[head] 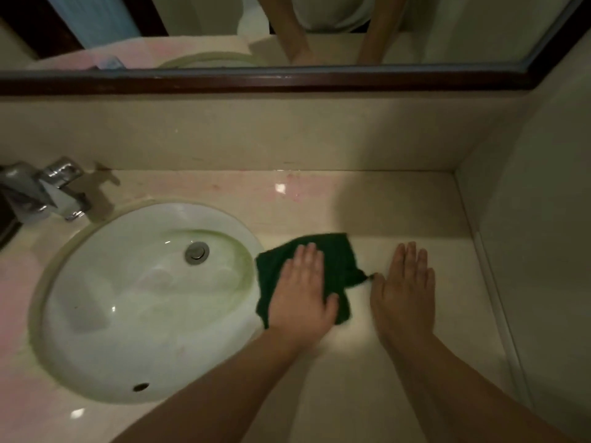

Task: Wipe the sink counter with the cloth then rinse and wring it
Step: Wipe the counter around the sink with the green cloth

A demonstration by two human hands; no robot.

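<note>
A dark green cloth (339, 260) lies spread on the beige counter (367, 206) just right of the white oval sink (105, 282). My left hand (302, 289) presses flat on the cloth with fingers extended, covering its middle. Flat on the bare counter to the right rests my right hand (404, 286), palm down, its thumb touching the cloth's right corner. The sink's metal drain (196, 252) sits at its centre, with a green stain ring around the bowl.
A chrome faucet (48, 190) stands at the back left of the sink. A mirror with a dark wooden frame (287, 81) runs above the backsplash. A side wall (543, 251) closes the counter on the right.
</note>
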